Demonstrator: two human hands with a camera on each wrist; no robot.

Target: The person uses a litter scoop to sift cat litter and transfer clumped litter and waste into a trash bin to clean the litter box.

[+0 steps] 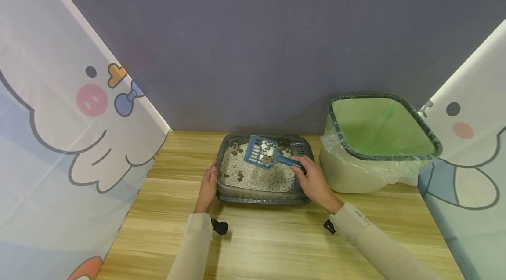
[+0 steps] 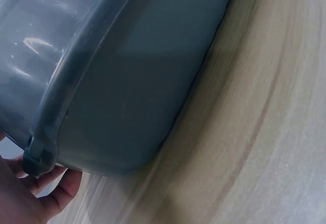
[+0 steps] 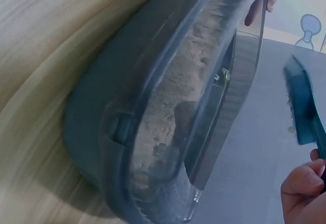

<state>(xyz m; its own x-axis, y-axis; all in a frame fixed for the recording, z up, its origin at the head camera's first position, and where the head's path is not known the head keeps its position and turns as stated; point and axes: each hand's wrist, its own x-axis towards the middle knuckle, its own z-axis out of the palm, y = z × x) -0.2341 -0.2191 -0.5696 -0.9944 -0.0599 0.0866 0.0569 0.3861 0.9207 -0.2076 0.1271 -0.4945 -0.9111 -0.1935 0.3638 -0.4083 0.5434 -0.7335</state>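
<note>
A grey litter box [image 1: 258,198] with pale litter [image 1: 257,179] and several dark clumps [image 1: 240,176] stands on the table. My right hand [image 1: 315,182] grips the handle of a blue slotted litter scoop [image 1: 253,150], raised over the box. White and brownish lumps [image 1: 268,151] lie in the scoop's pan. In the right wrist view, the scoop [image 3: 301,99] is seen from the side, above the box's rim. My left hand [image 1: 208,185] holds the box's left side. In the left wrist view, its fingers [image 2: 66,191] curl at the edge beside a side clip.
To the right of the box stands a bin [image 1: 348,179] with a dark rim and a translucent green liner. A grey wall [image 1: 253,51] rises behind the wooden table [image 1: 272,245]. Cartoon-printed panels [image 1: 51,95] flank both sides.
</note>
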